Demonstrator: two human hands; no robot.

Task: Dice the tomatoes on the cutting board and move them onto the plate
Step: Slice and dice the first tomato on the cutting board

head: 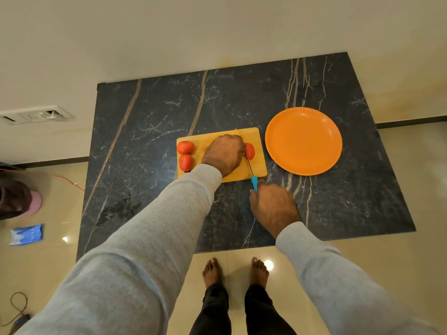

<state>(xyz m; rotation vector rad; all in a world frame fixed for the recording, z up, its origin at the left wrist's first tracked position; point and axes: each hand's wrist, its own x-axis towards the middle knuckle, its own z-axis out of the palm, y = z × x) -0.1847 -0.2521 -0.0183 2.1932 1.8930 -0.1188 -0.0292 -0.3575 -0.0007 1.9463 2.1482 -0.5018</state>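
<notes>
- Steadies tomato point(250, 151) under curled left hand point(225, 153); slices with knife point(254, 182) gripped in right hand point(273, 206).
- Leaves two whole tomatoes point(185, 147) uncut at left end of cutting board point(256, 169).
- Shows nothing on plate point(303, 141) at right.

L hand point(225, 153) covers most of cut tomato point(250, 151); only a red sliver shows at its R side. Fingertips curled under, out of sight. Blade of knife point(250, 168) v. thin, tip lost where it meets hand + tomato; blue handle mostly buried in R hand point(273, 206). Mid cutting board point(260, 166) hidden by L hand + L sleeve point(169, 226). Tiny dark bit point(187, 170) under lower whole tomato point(185, 162), too small to ID. L sleeve and R sleeve point(326, 274) cut off by bottom edge. At frame's left edge, dark bundle point(12, 199) cropped.
</notes>
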